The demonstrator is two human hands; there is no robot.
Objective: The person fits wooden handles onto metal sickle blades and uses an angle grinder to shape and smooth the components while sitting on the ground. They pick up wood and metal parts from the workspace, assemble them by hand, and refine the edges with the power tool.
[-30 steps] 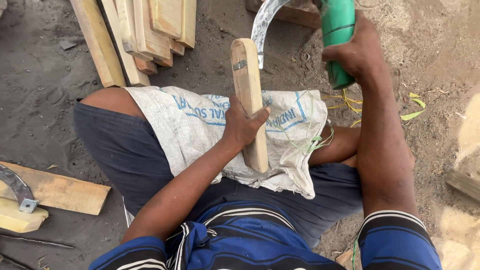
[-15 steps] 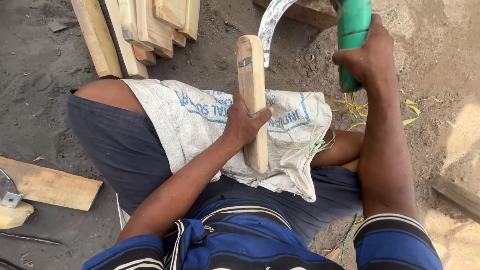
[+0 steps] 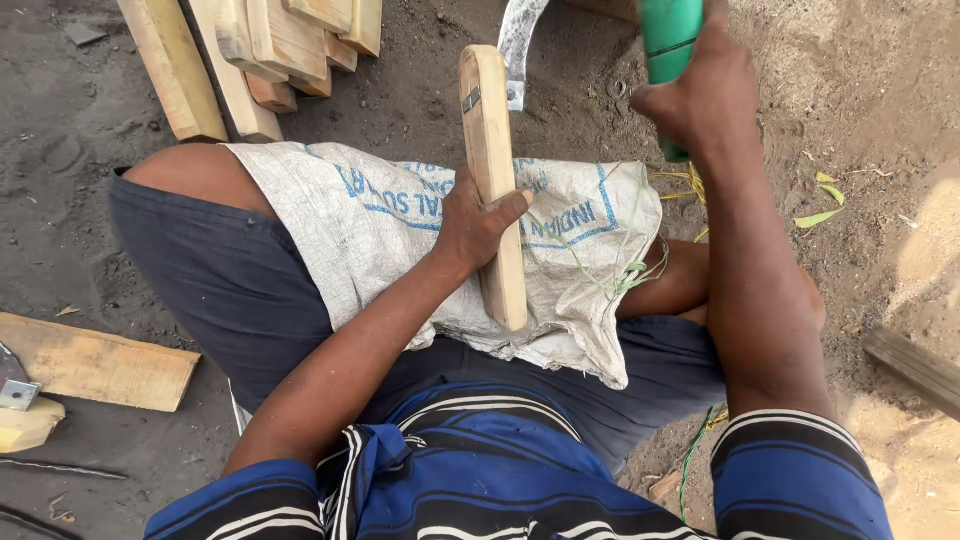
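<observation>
Resting lengthwise across the lap: one wooden piece (image 3: 492, 180), pale, flat and narrow, rounded at the far end, with a small dark mark near that end. It lies on a woven sack, its near end over the thigh and its far end reaching past the knee above the dirt.

Left hand (image 3: 478, 222): closed over the wooden piece at mid-length, thumb on the right edge, fingers wrapped round the left edge, pinning it to the sack.

Right hand (image 3: 700, 95): clamped round the green handle (image 3: 668, 40) of a curved blade (image 3: 518, 45), held raised above and to the right of the piece. The blade, grey and hooked, arcs to the left of the handle, its tip just beside the far end of the wooden piece; contact between the two cannot be told.

Sack (image 3: 400, 230): white woven plastic with blue print, spread over both thighs, frayed at the right edge, loose green strands hanging there.

Clothing: dark shorts (image 3: 230, 290); blue shirt (image 3: 480, 470) striped white and black.

Surroundings: stack of wooden slats (image 3: 260, 50) on dark ground at upper left; a single plank (image 3: 95, 362) at left; a wooden block with a metal fitting (image 3: 20, 410) at the left edge; green leaf scraps (image 3: 820, 205) on sandy soil at right; another timber edge (image 3: 915, 365) at far right.
</observation>
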